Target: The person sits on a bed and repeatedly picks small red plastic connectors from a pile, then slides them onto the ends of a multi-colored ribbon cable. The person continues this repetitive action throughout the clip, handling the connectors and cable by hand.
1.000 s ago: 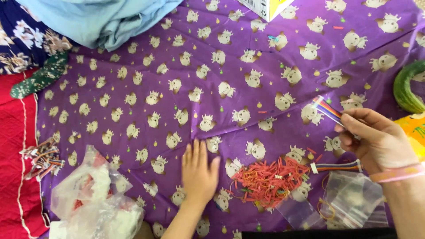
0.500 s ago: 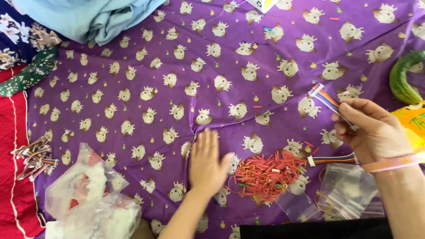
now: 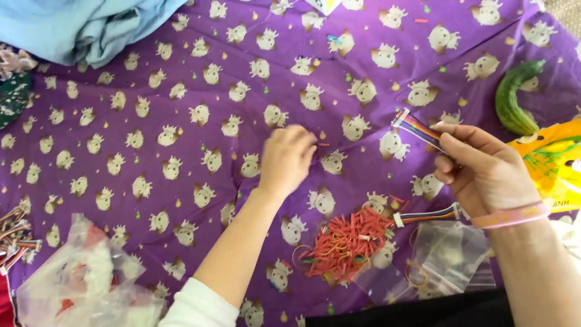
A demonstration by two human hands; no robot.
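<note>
- Head view is looking down on a purple cloth printed with small cream animal figures [image 3: 181,79], which is covering the whole work surface.
- The right hand [image 3: 484,169] is hovering at the right of the scene, its fingers curled tight around a flat ribbon cable of many-coloured wires [image 3: 417,128]; the white connector end of that cable is sticking out up and to the left of the fist.
- The left hand [image 3: 286,158] is reaching out over the middle of the cloth, fingers drawn together and pointing down at a tiny red piece [image 3: 324,145] lying just beside the fingertips; the hand is blurred, so I cannot tell whether it is actually pinching anything.
- Near the right wrist, a pile of small red sleeves mixed with rubber bands [image 3: 348,242] is lying on the cloth.
- A second striped ribbon cable with a white plug [image 3: 426,215] is lying just right of that pile, close under the right hand.
- A clear plastic zip bag [image 3: 448,260] is lying flat at the near right, touching the pile's edge.
- A crumpled clear plastic bag with white and red contents [image 3: 85,284] is sitting at the near left.
- A bundle of more wired cables [image 3: 15,239] is lying at the left edge.
- A green curved cucumber [image 3: 513,97] is resting at the far right, next to a yellow printed packet [image 3: 554,160].
- A light blue folded fabric [image 3: 85,27] is lying at the far left.
</note>
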